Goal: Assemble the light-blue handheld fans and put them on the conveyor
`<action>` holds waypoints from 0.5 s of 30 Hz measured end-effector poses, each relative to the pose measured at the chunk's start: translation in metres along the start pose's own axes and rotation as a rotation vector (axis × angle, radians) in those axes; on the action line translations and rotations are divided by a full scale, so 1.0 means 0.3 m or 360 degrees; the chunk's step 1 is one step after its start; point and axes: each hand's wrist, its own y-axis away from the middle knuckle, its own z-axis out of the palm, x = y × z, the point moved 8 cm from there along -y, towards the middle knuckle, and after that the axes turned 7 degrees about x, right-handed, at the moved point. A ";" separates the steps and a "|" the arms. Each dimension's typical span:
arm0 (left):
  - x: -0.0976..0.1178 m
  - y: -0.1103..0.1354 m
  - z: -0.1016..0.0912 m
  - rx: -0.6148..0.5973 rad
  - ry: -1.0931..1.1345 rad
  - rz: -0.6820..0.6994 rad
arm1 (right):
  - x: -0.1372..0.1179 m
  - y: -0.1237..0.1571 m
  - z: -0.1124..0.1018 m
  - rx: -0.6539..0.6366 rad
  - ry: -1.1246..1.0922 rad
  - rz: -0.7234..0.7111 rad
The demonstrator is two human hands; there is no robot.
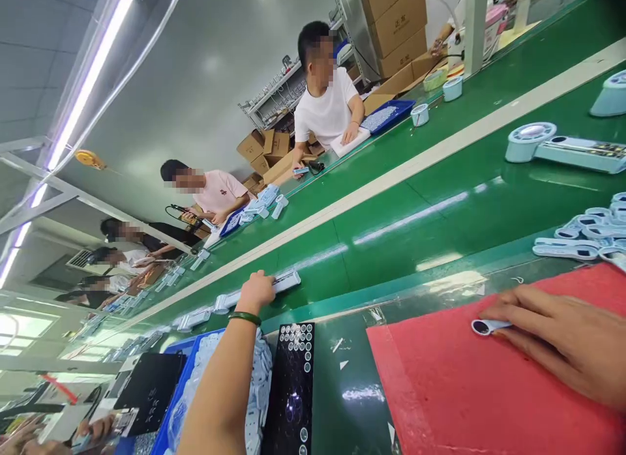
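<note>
While the right grip (552,337) hovered low at the red mat (440,396), it had a small light blue piece (490,326) pinched between thumb and fingers. Piece sat right at the fingertips: narrow handle end between them, round end with dark centre poking out to the left, clear of the fingers. Piece was over the mat's upper part; could not tell if it touched the mat. Palm side was hidden.

Left grip (257,292), arm stretched forward with a green bangle (244,318) at the wrist, was out over the green belt (391,227). Fingers were curled at a long light blue unit (287,282), which stuck out beyond the hand to the right; contact looked likely, but could not tell whether it was grasped or released, fingertips hidden.

Near the left forearm, on the tabletop (349,341): blue bin (186,370) filled with light blue parts, then a black tray (278,422) carrying small round rings, between bin and mat. Beyond the mat's far edge, near the right grip, lay a pile of light blue parts (587,236). Across the belt, two people in white (325,113) and pink shirts (220,191) sat working.
</note>
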 end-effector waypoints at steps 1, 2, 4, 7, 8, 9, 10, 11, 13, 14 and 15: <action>-0.011 0.021 0.001 -0.0024 -0.0038 -0.0001 | -0.006 -0.001 0.006 -0.0059 -0.0019 -0.0042; -0.018 0.040 0.000 -0.0046 -0.0069 0.0005 | -0.012 -0.002 0.008 -0.0098 -0.0032 -0.0077; -0.010 0.070 -0.006 -0.0079 -0.0107 0.0040 | -0.019 -0.007 -0.001 -0.0120 -0.0047 -0.0101; 0.078 0.110 -0.024 -0.0062 -0.0089 0.0156 | -0.033 -0.015 -0.033 -0.0127 -0.0144 -0.0048; 0.132 0.131 -0.032 -0.0039 -0.0062 0.0214 | -0.041 -0.019 -0.048 -0.0122 -0.0198 -0.0018; 0.197 0.159 -0.038 -0.0013 -0.0029 0.0279 | -0.050 -0.025 -0.068 -0.0098 -0.0251 0.0012; 0.275 0.197 -0.045 0.0016 0.0016 0.0364 | -0.062 -0.032 -0.092 -0.0060 -0.0299 0.0035; 0.362 0.246 -0.052 0.0051 0.0075 0.0472 | -0.076 -0.040 -0.119 -0.0009 -0.0340 0.0047; 0.557 0.368 -0.065 0.0125 0.0230 0.0763 | -0.108 -0.056 -0.177 0.0111 -0.0381 0.0055; 0.652 0.436 -0.068 0.0148 0.0318 0.0920 | -0.124 -0.063 -0.206 0.0172 -0.0390 0.0050; 0.737 0.500 -0.063 0.0138 0.0389 0.1054 | -0.141 -0.069 -0.230 0.0214 -0.0397 0.0042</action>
